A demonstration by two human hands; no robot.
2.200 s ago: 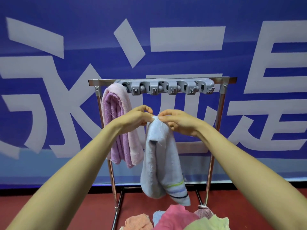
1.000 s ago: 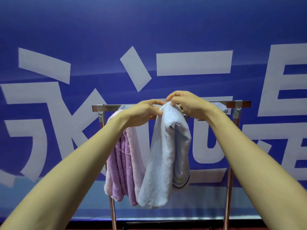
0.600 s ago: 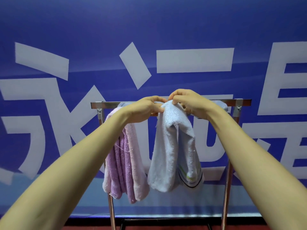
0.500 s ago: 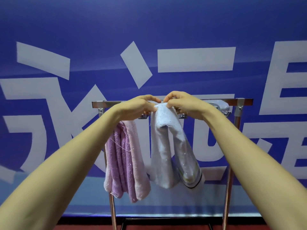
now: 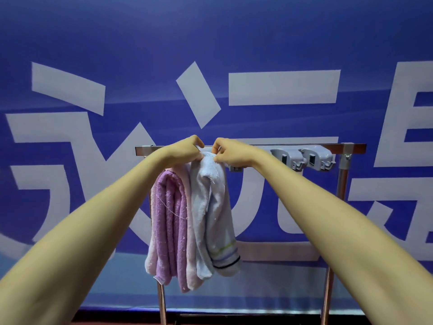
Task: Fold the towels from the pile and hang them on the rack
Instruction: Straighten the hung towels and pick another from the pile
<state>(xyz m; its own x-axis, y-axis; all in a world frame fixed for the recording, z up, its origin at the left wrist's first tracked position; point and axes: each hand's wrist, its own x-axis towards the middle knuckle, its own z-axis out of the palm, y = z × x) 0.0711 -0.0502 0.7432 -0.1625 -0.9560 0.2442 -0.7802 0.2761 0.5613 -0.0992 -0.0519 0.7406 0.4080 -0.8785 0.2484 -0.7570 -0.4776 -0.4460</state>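
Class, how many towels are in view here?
2. A folded purple terry towel hangs at the metal rack's left end; a pale blue striped towel hangs beside it. More may be hidden.

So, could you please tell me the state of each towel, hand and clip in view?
Light blue towel: folded, hanging down, top pinched by both hands.
Purple towel: folded, hanging on rack.
Left hand: pinching blue towel's top.
Right hand: pinching blue towel's top.
Grey clips: two visible, empty.
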